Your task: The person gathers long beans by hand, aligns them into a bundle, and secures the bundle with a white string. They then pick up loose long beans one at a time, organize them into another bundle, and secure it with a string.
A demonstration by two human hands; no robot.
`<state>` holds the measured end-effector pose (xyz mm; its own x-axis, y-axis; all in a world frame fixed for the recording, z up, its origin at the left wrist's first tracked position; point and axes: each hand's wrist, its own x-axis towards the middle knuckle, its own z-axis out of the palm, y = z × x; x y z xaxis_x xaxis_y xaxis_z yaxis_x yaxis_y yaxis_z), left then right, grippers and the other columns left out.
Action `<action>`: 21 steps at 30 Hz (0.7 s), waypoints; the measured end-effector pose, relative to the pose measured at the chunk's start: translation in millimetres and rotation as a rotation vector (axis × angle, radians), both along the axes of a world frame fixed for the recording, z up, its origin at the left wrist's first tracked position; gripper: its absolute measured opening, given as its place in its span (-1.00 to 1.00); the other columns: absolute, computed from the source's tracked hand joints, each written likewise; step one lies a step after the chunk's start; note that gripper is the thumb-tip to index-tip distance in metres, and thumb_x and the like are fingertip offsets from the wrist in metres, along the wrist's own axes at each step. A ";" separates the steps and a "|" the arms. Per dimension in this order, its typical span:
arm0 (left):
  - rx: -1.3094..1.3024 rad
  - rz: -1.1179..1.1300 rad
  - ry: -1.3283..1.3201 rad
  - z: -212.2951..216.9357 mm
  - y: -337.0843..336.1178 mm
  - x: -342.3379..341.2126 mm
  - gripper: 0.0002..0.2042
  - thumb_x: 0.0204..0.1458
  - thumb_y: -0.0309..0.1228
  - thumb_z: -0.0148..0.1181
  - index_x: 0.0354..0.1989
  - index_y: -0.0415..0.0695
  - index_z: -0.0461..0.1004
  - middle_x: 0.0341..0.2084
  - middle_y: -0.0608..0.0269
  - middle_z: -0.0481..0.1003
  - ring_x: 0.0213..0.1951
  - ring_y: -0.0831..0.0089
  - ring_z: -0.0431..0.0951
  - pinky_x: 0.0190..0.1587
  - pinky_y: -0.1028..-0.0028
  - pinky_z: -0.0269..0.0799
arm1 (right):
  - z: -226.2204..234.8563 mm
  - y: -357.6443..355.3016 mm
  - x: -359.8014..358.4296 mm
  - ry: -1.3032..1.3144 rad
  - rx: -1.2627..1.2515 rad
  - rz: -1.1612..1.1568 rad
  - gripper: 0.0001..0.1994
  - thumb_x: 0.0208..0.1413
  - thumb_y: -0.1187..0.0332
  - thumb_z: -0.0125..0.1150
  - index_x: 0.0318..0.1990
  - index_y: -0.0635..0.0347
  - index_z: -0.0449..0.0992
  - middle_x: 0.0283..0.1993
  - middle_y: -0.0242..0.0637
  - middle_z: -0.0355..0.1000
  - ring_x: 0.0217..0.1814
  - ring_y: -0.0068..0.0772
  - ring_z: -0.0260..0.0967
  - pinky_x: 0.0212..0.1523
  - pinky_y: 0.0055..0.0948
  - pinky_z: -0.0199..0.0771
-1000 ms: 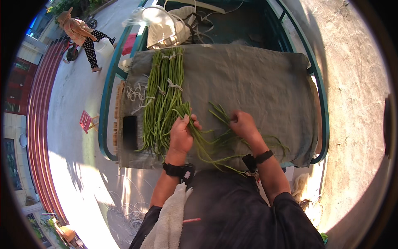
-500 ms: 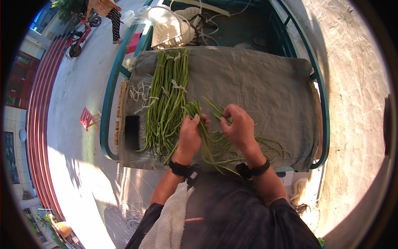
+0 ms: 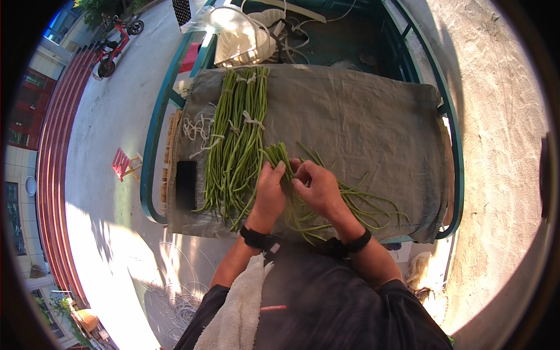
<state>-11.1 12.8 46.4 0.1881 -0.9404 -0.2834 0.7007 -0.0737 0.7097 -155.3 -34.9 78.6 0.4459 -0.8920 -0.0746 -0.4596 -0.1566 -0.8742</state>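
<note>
My left hand [image 3: 270,193] is closed round a small bunch of green long beans [image 3: 276,153], thumb on top, their ends sticking up past the fingers. Against the side of that bunch, my right hand [image 3: 322,191] is pinched on long beans; its fingertips partly hide what they grip. Loose long beans [image 3: 373,204] fan out on the grey cloth [image 3: 356,116] beneath and to the right of my right hand. Left of my hands lie several bundles of long beans [image 3: 236,140], side by side, bound with white ties [image 3: 252,121].
White strings [image 3: 197,131] and a dark phone-like slab [image 3: 186,185] lie at the cloth's left edge. Teal rails [image 3: 153,146] flank the cart bed. Beyond the cloth sits a white basket [image 3: 242,49]. A red folding stool [image 3: 122,164] and red scooter [image 3: 116,49] stand on the ground left.
My right hand has moved left from the loose beans to the bunch in my left hand. At the upper left, the other person has mostly gone out of view.
</note>
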 end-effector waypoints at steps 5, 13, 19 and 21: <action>-0.001 -0.003 0.030 -2.1 0.5 1.6 -0.70 0.39 -0.40 -0.07 0.22 -0.20 0.33 -0.07 0.16 0.51 0.01 0.33 0.54 0.14 0.29 0.45 | -0.4 2.4 1.8 -0.044 0.043 -0.027 -0.82 0.03 0.38 0.33 -0.29 0.25 0.49 -0.33 -0.12 0.56 -0.29 -0.04 0.55 -0.23 -0.16 0.53; 0.066 0.101 0.074 0.0 -1.3 6.8 -0.75 0.39 -0.41 -0.09 0.18 -0.16 0.33 -0.19 0.28 0.44 -0.17 0.41 0.49 -0.01 0.29 0.47 | -6.1 6.8 -10.6 -0.130 0.150 0.018 -0.81 0.09 0.41 0.35 -0.25 0.29 0.47 -0.39 -0.20 0.52 -0.37 -0.32 0.47 -0.29 -0.33 0.49; -0.009 0.211 0.178 1.6 1.8 38.8 -0.77 0.41 -0.37 -0.04 0.15 -0.12 0.36 -0.23 0.33 0.40 -0.26 0.49 0.40 -0.12 0.30 0.45 | -19.0 12.9 -81.9 0.042 0.177 0.218 -0.73 0.12 0.27 0.33 -0.16 0.28 0.49 -0.33 -0.05 0.55 -0.31 -0.02 0.50 -0.24 -0.20 0.48; -0.020 0.225 0.198 2.8 1.9 47.5 -0.75 0.41 -0.37 -0.05 0.17 -0.15 0.36 -0.23 0.33 0.38 -0.26 0.49 0.37 -0.12 0.33 0.43 | -28.2 15.0 -118.5 0.091 0.228 0.207 -0.70 0.13 0.24 0.33 -0.13 0.28 0.50 -0.32 -0.03 0.55 -0.30 0.01 0.50 -0.23 -0.21 0.49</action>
<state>36.4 14.6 49.2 0.3353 -0.8869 -0.3177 0.8228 0.1115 0.5572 -273.8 -19.9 50.4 0.5987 -0.7385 -0.3101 -0.5161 -0.0596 -0.8544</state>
